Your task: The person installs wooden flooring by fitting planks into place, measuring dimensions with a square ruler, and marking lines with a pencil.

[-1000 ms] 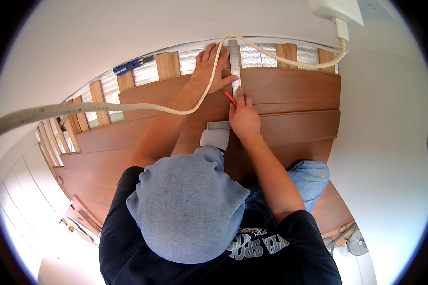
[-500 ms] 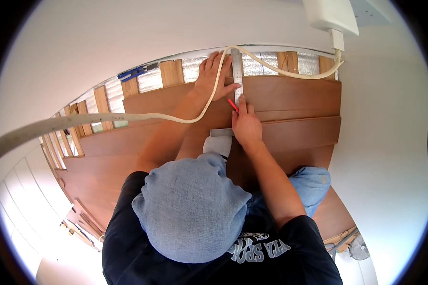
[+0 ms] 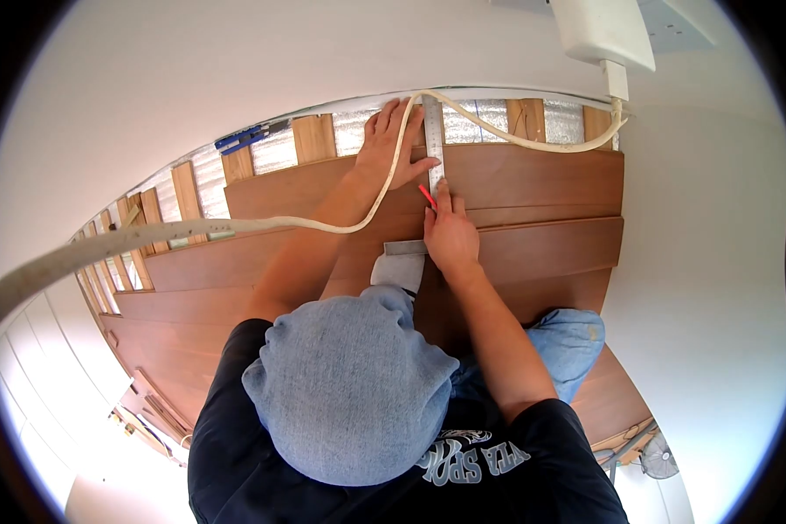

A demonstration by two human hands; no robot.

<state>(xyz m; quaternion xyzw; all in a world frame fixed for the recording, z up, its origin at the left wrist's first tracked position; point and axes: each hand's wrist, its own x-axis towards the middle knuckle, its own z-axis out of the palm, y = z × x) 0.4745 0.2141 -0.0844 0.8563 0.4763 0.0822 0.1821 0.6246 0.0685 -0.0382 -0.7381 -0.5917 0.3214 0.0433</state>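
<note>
My left hand (image 3: 386, 150) lies with its fingers spread over the wood strip and brown board (image 3: 524, 179) near the wall, its thumb on the edge of the metal square (image 3: 435, 144). The square's long blade runs from the wall across the boards; its short arm (image 3: 404, 248) shows nearer my body. Closed round a red pencil (image 3: 426, 195), my right hand (image 3: 451, 236) rests against the lower part of the blade, fingertips on it. Part of the square is hidden under this hand.
A pale cable (image 3: 279, 222) arches over my left arm to a white box (image 3: 603, 35). Wood strips (image 3: 313, 138) lie on silver foil along the wall, near a blue tool (image 3: 240, 140). A fan (image 3: 659, 457) stands at lower right, and thin offcuts (image 3: 162, 406) lie at lower left.
The view has shifted, so the boards and wall edge appear lower in the picture. Both hands keep nearly the same places on the square and boards.
</note>
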